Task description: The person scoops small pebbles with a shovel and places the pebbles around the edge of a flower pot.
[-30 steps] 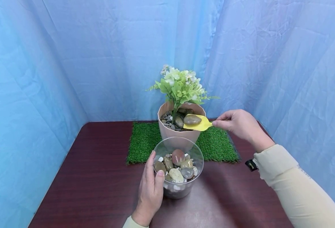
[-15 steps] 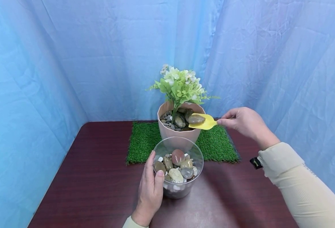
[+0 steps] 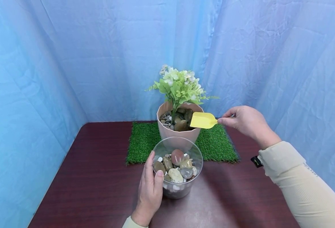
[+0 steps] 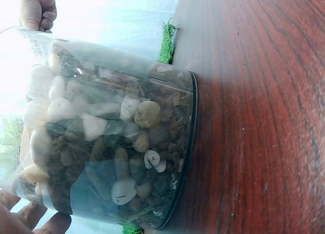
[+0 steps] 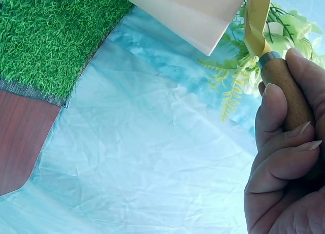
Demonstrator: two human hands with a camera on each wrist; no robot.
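My right hand (image 3: 245,125) grips the wooden handle (image 5: 287,89) of a small hand trowel with a yellow blade (image 3: 204,120). The blade is bare and tilted over the right rim of a pink flowerpot (image 3: 179,134). Inside the pot, a brown stone (image 3: 180,125) lies among other large stones and small pebbles around the stems of a white-flowered plant (image 3: 181,85). My left hand (image 3: 150,190) rests against the left side of a clear plastic bucket (image 3: 183,190), fingers straight along its wall and thumb near the rim. Stones and pebbles fill its lower part.
The pot stands on a green artificial grass mat (image 3: 218,147) at the back of the dark red wooden table (image 3: 99,177). Light blue curtains (image 3: 113,57) hang behind and at both sides. The bucket stands directly in front of the pot.
A brown stone has slid off the trowel into the flowerpot. The blade has moved slightly right and tipped toward the pot. My left hand and the bucket have hardly moved.
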